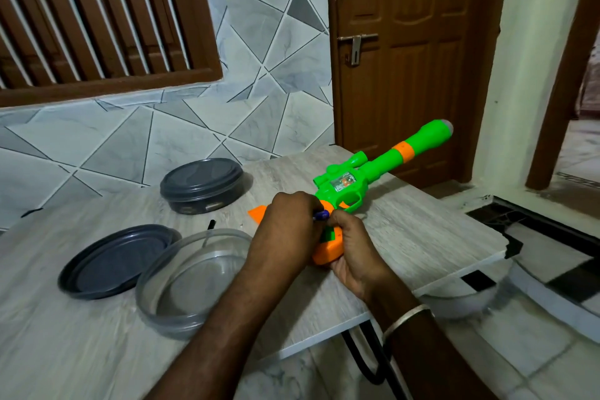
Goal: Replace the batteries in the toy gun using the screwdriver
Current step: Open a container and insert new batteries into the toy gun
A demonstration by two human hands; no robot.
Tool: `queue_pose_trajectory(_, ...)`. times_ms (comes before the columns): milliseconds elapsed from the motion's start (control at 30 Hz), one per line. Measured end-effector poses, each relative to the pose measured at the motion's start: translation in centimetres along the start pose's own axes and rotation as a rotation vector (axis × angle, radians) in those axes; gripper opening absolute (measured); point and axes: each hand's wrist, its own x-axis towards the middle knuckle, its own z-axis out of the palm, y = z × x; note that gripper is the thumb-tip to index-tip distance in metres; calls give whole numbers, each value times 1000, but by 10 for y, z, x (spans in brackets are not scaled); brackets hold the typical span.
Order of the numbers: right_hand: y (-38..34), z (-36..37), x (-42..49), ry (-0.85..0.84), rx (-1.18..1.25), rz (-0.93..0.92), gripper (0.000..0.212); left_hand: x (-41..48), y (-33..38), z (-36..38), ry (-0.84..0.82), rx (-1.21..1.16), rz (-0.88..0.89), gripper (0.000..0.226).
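Rear wall is clad in grey and white marble-look tiles cut by dark diagonal lines. A window at upper left has a brown wooden frame and pale upright bars. A brown panelled door, closed, carries a metal latch. A cream pillar stands beside it. The table has a pale wood-grain top, chipped at its right edge. The floor is light tile with black bands. Lighting is even.

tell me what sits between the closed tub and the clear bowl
Head view: a short black stick lies on the table between closed tub and clear bowl; what it is, unclear.
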Motion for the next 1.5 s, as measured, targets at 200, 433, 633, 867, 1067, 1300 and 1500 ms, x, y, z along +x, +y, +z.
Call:
queue_pose_trajectory(200,-1,1,0,-16,63,-1,32,1,5,6,-11,142,-10,24)
queue_pose_trajectory(433,-4,-1,1,-52,127,3,33,-6,-3,6,3,-136,-3,18)
queue_pose_trajectory(633,-4,1,2,-24,73,35,32,-8,-26,-6,-115,-350,48,21)
queue_pose_trajectory(867,-4,3,-1,-5,30,32,29,-3,-30,5,-16,-421,-3,22)
queue_pose_trajectory(1067,-5,3,-3,21,-3,32,26,-5,-32,5,-11,-423,21,19)
queue_pose_trajectory(1300,-2,3,-2,58,-34,42,23,-8,-33,3,-84,-407,34,12)
queue_pose_trajectory(1500,-2,2,-2,49,-45,30,26,-4,-29,3,-132,-337,60,11)
